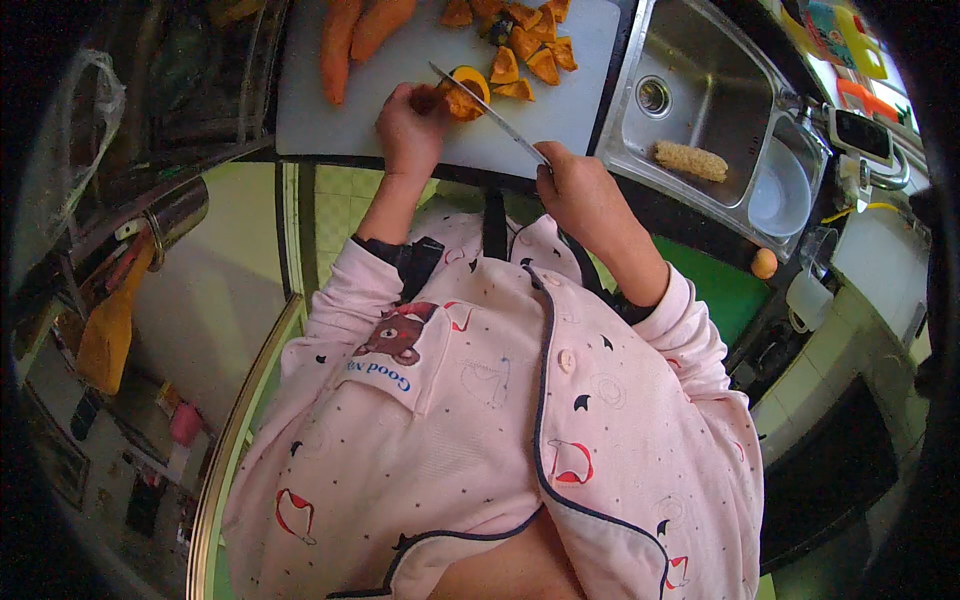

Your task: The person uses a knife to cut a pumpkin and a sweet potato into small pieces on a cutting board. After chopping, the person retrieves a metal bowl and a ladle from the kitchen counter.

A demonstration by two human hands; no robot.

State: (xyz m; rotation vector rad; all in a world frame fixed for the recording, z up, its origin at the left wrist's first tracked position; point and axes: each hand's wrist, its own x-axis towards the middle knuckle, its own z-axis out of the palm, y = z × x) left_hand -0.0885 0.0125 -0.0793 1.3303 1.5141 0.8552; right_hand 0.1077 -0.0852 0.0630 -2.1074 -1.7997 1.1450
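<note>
My left hand [411,131] steadies a piece of orange-fleshed pumpkin [466,103] at its left side, near the front part of a white cutting board [322,135]. In my right hand [581,184] is the handle of a kitchen knife [502,124]. Its blade slants up to the left across the pumpkin piece; how deep the edge sits, I cannot tell. Several cut pumpkin chunks [541,66] lie behind and to the right of that piece. Two peeled orange sweet potatoes or carrots [337,56] rest at the board's back left.
Right of the board is a steel sink [611,146] holding a fibrous, cob-shaped thing [690,161]. A pale bowl [780,180] stands at the sink's right side. An egg [764,263] and a white mug [810,300] are nearby. At left stands a metal utensil holder [180,214].
</note>
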